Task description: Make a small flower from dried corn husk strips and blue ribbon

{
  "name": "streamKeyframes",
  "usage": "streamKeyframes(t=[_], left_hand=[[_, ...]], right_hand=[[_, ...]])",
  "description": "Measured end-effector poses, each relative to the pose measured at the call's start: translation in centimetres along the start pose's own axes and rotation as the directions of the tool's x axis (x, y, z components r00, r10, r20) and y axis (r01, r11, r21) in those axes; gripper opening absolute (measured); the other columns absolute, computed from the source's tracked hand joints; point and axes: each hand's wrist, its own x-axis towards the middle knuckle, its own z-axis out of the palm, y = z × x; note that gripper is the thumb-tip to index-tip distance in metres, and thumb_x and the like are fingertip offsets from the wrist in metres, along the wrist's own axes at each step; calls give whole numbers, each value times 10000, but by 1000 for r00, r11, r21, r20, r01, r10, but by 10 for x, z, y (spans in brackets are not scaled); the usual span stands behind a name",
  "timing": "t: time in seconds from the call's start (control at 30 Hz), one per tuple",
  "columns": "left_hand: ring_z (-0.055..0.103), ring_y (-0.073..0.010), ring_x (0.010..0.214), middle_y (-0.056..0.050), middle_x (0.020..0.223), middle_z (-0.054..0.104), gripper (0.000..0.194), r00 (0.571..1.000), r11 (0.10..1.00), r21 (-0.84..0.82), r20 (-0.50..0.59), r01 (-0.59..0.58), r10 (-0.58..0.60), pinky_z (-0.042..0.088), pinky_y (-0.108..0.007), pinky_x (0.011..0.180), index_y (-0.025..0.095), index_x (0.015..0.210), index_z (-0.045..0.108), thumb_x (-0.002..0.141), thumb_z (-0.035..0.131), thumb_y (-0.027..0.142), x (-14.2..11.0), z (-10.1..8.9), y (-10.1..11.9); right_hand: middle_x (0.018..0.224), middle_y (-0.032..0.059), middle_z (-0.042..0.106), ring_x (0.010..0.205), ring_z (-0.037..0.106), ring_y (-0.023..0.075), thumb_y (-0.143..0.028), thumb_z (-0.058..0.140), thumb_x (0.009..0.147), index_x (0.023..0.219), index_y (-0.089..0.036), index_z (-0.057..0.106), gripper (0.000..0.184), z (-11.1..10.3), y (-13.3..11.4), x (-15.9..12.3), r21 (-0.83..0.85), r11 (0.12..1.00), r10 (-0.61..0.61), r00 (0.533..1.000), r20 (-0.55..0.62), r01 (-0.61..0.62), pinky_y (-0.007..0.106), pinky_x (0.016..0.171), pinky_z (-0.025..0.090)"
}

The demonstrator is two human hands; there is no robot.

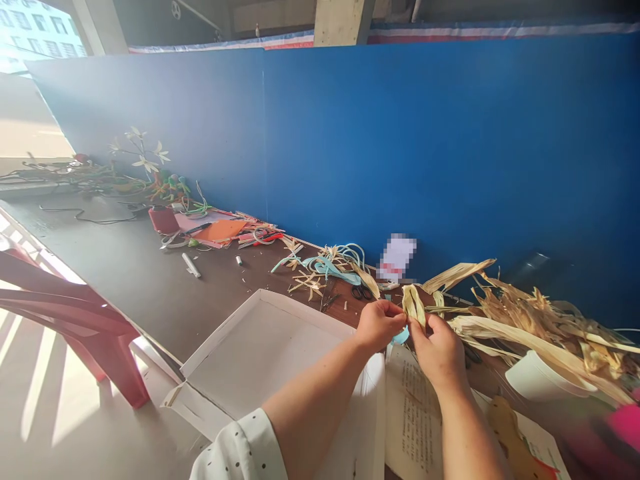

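With your left hand [379,327] and right hand [443,350] you pinch a pale husk strip [414,307] near a printed page [411,417] (your right forearm [473,437] seems to cover some); a pink object [626,427] blurs, cut off, at the right edge.

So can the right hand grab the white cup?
Probably yes. The white cup is close to the right hand, and nothing tall seems between them. But that hand is pinching a folded husk, so it would likely need to let go.
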Motion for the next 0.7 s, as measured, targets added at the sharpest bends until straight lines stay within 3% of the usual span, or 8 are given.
streamKeyframes(t=[0.3, 0.7], left_hand=[[535, -90, 599, -20, 689, 653, 121, 998, 989, 147, -70, 7, 3, 385, -167, 530, 129, 755, 657, 648, 641, 183, 1, 2, -3], [531, -97, 592, -14, 673, 643, 139, 997, 986, 169, -82, 12, 2, 389, -183, 538, 135, 755, 669, 634, 632, 191, -2, 1, -2]], right_hand=[[706, 113, 617, 671, 535, 233, -548, 421, 798, 756, -191, 592, 398, 7, -1, -1, -26, 998, -61, 997, -52, 60, 313, 604, 353], [623, 88, 613, 596, 524, 220, -580, 462, 743, 702, -204, 594, 401, 1, -5, -1, 51, 998, 22, 1000, -22, -20, 307, 574, 356]])
